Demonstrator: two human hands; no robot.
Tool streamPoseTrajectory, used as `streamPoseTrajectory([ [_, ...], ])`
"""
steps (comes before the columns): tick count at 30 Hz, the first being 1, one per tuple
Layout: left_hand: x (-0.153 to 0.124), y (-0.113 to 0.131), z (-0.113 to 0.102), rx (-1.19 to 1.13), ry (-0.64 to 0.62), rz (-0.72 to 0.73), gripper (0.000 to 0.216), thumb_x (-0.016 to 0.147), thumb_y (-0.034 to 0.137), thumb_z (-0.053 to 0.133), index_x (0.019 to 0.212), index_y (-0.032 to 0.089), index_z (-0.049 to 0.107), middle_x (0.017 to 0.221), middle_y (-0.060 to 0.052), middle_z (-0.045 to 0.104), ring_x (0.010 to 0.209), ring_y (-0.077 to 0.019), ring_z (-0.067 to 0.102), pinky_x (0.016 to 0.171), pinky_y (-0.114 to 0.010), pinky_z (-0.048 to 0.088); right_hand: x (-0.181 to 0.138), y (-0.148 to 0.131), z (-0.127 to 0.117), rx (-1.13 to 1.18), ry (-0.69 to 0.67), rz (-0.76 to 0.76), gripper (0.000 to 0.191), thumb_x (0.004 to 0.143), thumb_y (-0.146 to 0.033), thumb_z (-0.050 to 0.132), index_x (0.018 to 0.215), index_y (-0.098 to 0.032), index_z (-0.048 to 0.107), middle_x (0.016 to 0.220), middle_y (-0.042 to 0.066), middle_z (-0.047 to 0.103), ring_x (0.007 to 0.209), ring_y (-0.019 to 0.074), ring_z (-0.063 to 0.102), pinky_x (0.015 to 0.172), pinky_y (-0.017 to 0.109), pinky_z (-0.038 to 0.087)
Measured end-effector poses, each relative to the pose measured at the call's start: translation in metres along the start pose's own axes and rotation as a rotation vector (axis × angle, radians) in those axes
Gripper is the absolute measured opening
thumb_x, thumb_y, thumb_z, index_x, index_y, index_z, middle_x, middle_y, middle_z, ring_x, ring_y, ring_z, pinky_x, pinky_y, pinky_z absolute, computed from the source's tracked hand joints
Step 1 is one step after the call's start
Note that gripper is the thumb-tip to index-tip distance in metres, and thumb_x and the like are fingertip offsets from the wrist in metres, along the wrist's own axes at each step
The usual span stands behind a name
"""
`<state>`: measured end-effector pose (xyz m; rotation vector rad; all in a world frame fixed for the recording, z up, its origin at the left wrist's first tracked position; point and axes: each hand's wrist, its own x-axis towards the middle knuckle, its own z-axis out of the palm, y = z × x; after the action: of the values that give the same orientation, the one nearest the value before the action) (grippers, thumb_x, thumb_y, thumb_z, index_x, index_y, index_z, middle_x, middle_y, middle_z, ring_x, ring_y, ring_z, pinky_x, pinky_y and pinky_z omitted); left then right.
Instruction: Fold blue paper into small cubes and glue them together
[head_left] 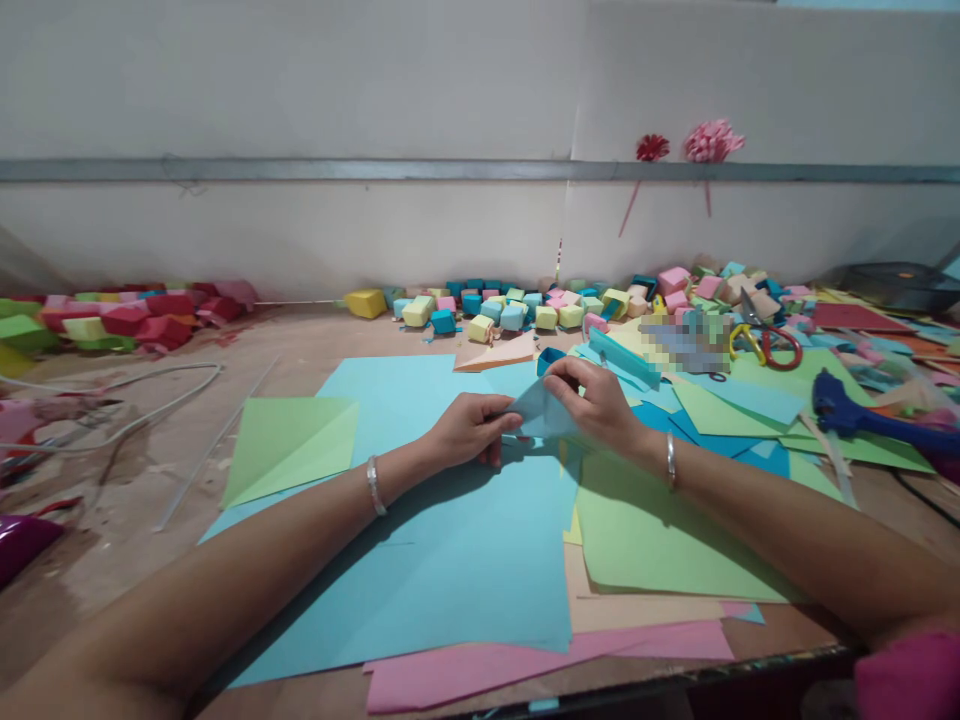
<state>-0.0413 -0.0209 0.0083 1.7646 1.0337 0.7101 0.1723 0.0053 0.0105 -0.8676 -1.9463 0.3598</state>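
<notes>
Between my two hands is a small folded piece of light blue paper (546, 408), lifted a little over the table. My left hand (477, 425) pinches its left corner between thumb and fingers. At its upper right edge, my right hand (596, 400) grips the paper with bent fingers. Beneath both hands lies a large light blue sheet (435, 560). A creased green sheet (292, 445) rests on its left part, and another green sheet (675, 530) lies under my right forearm.
Small folded paper boxes (512, 317) line the wall, with red and pink ones (150, 315) at left. Scissors (765, 345) and a blue glue gun (862, 410) lie at right. A white cable (172, 370) curves at left. Pink paper (480, 675) lies near the front edge.
</notes>
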Motion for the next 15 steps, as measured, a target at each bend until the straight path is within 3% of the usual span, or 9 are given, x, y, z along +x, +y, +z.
streamPoseTrajectory([
  [7,0.004,0.003,-0.003,-0.016,0.170,-0.015,0.021,0.078,0.034,0.069,0.072,0.014,0.071,0.062,-0.002,0.068,0.049,-0.0100,0.062,0.041,-0.017,0.045,0.004,0.007,-0.003,0.025,0.104,0.068,0.017,0.090,-0.031,0.051,0.077,-0.020,0.055,0.068,-0.001,0.055,0.062,0.0135,0.047,0.059,0.027,0.038],
  [15,0.006,0.006,-0.002,-0.107,0.336,-0.032,0.018,0.075,0.030,0.073,0.073,0.013,0.070,0.061,-0.003,0.069,0.049,-0.0100,0.061,0.043,-0.018,0.047,0.003,0.013,-0.003,0.056,0.157,0.057,0.018,0.091,-0.032,0.051,0.077,-0.021,0.053,0.071,-0.001,0.054,0.065,0.0140,0.047,0.061,0.027,0.039],
])
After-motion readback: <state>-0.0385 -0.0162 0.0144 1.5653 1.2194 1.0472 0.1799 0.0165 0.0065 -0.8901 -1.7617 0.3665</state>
